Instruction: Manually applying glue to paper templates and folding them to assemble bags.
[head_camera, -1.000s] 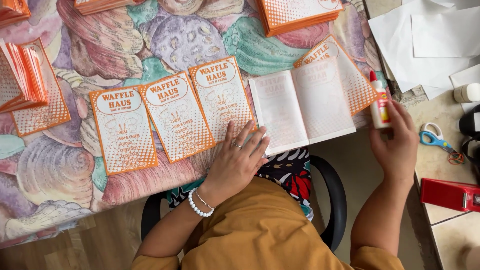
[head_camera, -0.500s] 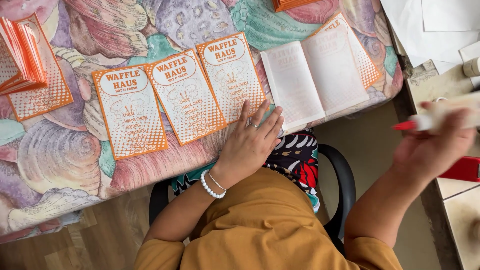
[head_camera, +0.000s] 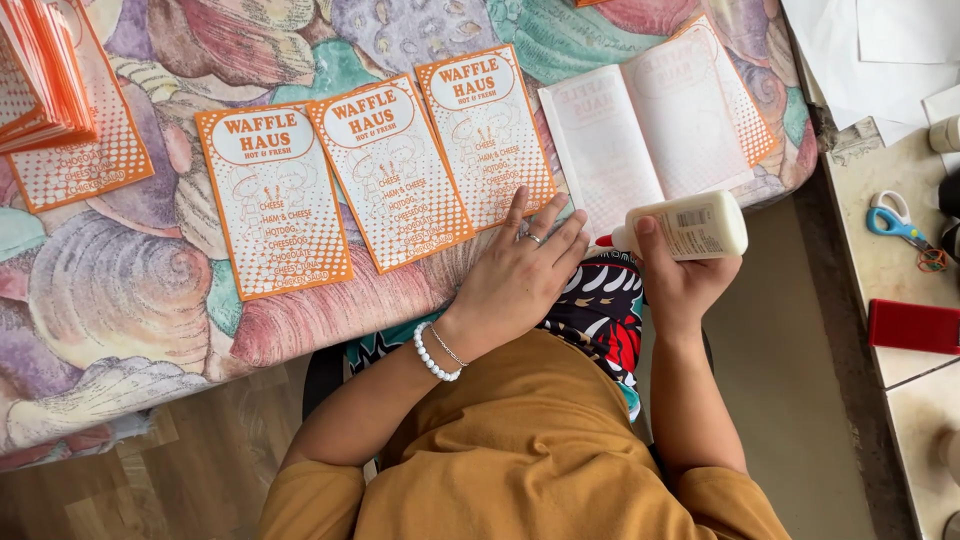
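Note:
My right hand (head_camera: 682, 280) grips a white glue bottle (head_camera: 690, 226) held sideways, its red tip pointing left just below the table edge. My left hand (head_camera: 518, 268) lies flat, fingers spread, on the patterned tablecloth (head_camera: 120, 290) beside the lowest corner of an orange-and-white flyer (head_camera: 487, 135). A white sheet folded open like a booklet (head_camera: 650, 130) lies just above the bottle. Two more matching flyers (head_camera: 390, 170) (head_camera: 272, 200) lie in a row to the left. A white bead bracelet circles my left wrist.
A stack of orange flyers (head_camera: 40, 85) sits at the far left, with another flyer (head_camera: 85, 170) beneath it. On the side counter at right lie blue-handled scissors (head_camera: 895, 220), a red box (head_camera: 915, 326) and white papers (head_camera: 870, 50). Wooden floor shows below.
My right hand has brought the glue bottle from the right-hand counter across to the table edge, turning it sideways. My left hand has stayed on the cloth with the fingers spreading.

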